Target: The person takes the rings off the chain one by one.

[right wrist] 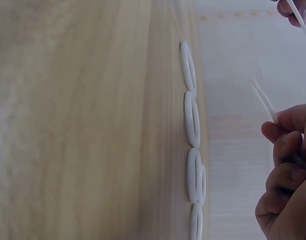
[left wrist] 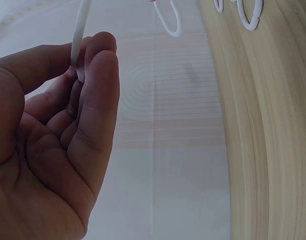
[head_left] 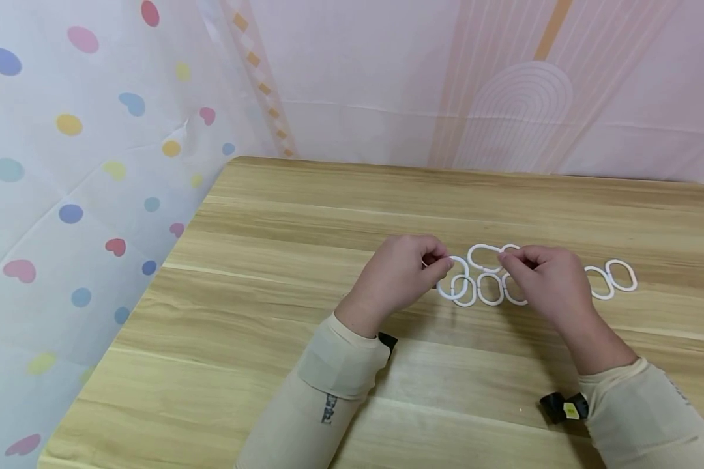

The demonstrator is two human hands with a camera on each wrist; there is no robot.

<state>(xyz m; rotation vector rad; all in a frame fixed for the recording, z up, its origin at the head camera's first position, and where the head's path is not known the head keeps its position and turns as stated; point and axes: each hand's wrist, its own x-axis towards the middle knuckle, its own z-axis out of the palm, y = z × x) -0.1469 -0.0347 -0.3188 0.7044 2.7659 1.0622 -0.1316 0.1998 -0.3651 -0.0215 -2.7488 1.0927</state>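
Observation:
My left hand (head_left: 396, 277) pinches a white oval plastic ring (left wrist: 80, 35) between thumb and fingertips. In the head view this ring hangs in front of a ring lying on the table (head_left: 465, 303). My right hand (head_left: 554, 283) pinches a second white oval ring (head_left: 469, 256) by its right end, thumb against index finger. The right wrist view shows that ring (right wrist: 265, 100) edge-on above the table, apart from the left hand (right wrist: 295, 11). The right hand's other fingers (right wrist: 278, 197) are curled in towards the palm.
Several more white oval rings lie flat on the wooden table (head_left: 223, 339), including a middle ring (head_left: 491, 304) and two at the right, the farthest ring (head_left: 621, 260) among them. Right behind the table hangs a pale patterned cloth (head_left: 358, 78); a dotted cloth (head_left: 53, 169) covers the left side.

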